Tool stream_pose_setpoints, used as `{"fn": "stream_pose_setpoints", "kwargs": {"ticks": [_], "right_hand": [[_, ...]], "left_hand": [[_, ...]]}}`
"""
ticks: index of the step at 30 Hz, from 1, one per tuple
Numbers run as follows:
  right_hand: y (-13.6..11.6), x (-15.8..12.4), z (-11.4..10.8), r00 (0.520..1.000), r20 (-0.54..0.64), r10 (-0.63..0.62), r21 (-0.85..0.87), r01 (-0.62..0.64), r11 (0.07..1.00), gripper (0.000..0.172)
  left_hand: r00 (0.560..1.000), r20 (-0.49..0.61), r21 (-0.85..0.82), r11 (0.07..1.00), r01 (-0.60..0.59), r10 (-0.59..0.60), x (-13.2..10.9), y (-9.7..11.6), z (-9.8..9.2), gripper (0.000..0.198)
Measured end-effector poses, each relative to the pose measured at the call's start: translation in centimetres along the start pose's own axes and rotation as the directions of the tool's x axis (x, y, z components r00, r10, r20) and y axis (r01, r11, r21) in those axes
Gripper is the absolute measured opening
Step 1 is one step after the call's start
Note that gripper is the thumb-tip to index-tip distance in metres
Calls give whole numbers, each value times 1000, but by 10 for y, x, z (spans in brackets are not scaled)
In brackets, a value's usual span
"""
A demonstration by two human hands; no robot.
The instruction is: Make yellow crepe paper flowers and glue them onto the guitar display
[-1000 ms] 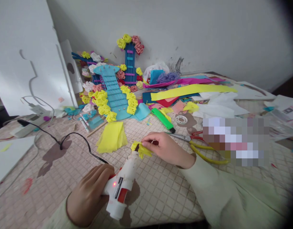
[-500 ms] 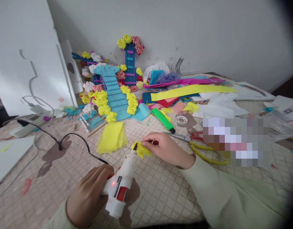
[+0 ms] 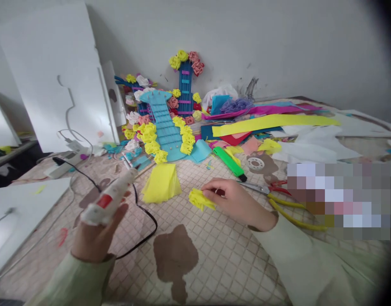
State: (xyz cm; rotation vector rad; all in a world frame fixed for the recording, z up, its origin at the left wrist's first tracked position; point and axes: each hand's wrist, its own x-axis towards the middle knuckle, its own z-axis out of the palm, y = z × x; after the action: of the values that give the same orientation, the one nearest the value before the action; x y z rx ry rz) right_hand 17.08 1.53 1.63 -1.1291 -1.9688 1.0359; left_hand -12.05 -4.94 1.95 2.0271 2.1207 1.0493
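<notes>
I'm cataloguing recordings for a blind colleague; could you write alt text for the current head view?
A person's right hand pinches a yellow paper flower at a checked tabletop while the left hand holds a white glue gun. Behind them is a light-blue guitar shape edged low down with yellow flowers; a green cutter lies beyond the right hand.

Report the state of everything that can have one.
Ruffled yellow paper flower: pinched in right hand.
White plastic glue gun: held in left hand, clear of the flower.
Long green plastic cutter: lying down, no blade visible.
Silver metal scissors: lying down, open or shut unclear.
Thin yellow paper sheets: lying overlapped.
</notes>
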Motion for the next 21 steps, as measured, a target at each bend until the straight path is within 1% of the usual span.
{"fn": "stream_pose_setpoints", "kwargs": {"ticks": [1, 2, 3, 4, 5, 8, 11, 14, 17, 19, 21], "right_hand": [[0, 0, 0, 1000, 5, 4, 1, -4, 1000, 15], [1, 0, 1, 1000, 7, 3, -1, -3, 1000, 16], [2, 0, 1, 1000, 8, -2, -4, 2, 1000, 16], [3, 0, 1, 1000, 6, -11, -7, 11, 1000, 16], [4, 0, 1, 1000, 0, -20, -10, 20, 1000, 16], [6, 0, 2, 999, -13, -34, -19, 34, 999, 16], [5, 1, 1, 999, -8, -36, -22, 36, 999, 15], [2, 1, 0, 999, -4, -34, -21, 33, 999, 15], [0, -1, -1, 1000, -6, -29, -18, 28, 999, 15], [0, -1, 0, 1000, -9, -29, -12, 28, 1000, 15], [1, -1, 1, 999, -10, -33, -7, 33, 999, 15]], "left_hand": [[989, -51, 11, 990, 139, -138, 9, -10, -1, 38], [957, -122, 34, 962, 269, -263, 18, -21, -1, 41], [919, -192, 55, 931, 361, -345, 26, -32, -1, 44], [891, -243, 89, 906, 415, -384, 34, -42, 0, 45], [876, -273, 109, 892, 438, -397, 40, -51, 1, 46], [867, -300, 150, 878, 455, -398, 51, -75, 7, 44], [865, -298, 179, 866, 466, -404, 53, -89, 12, 42], [864, -281, 212, 852, 480, -417, 54, -94, 13, 44], [872, -242, 230, 848, 478, -426, 56, -94, 8, 47], [887, -211, 233, 860, 453, -410, 54, -94, 1, 47], [913, -183, 210, 893, 398, -364, 49, -93, -9, 44]]}}
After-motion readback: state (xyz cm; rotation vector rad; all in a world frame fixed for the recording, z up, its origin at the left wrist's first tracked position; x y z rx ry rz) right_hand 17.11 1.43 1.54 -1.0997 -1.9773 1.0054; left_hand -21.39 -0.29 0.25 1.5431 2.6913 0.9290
